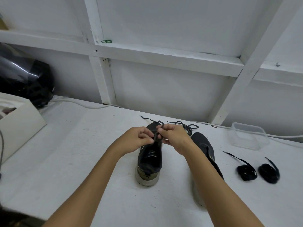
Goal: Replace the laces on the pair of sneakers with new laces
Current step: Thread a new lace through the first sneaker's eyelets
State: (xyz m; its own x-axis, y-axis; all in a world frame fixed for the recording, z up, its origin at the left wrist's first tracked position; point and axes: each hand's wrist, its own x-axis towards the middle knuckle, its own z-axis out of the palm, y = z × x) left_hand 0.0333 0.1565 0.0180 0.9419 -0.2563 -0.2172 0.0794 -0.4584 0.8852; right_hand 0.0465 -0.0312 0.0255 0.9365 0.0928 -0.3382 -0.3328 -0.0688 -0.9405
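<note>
White table [82, 161] carries everything, w/ a white framed wall behind it. Landmark = the left sneaker [149, 163], standing upright near the table's middle, heel toward the camera, toe pointing to the wall. Well left of it, at the table's far left, a black shiny helmet-like thing [24, 79] and a white box [19, 123] just in front of that. Right sneaker [206, 154] sits just right of the left sneaker, partly hidden by the right forearm. Further right and back, a clear plastic container [249, 136], apart from both shoes. Both hands are over the left sneaker's lace area: left hand [136, 140] has fingers curled, pinching the dark lace [158, 135] at the shoe's tongue; right hand [173, 136] also curled, pinching the same lace's loop from the other side. Lace's loose end trails past the toe toward the wall. A 2nd loose lace [185, 126] lies in a tangle beyond the toe, slightly right. Right of the sneakers, nearer the camera, 2 coiled black laces: one bundle [246, 172], another [268, 173] just beside it, not touching. Small green loop [106, 41] on the wall ledge, far behind.
</note>
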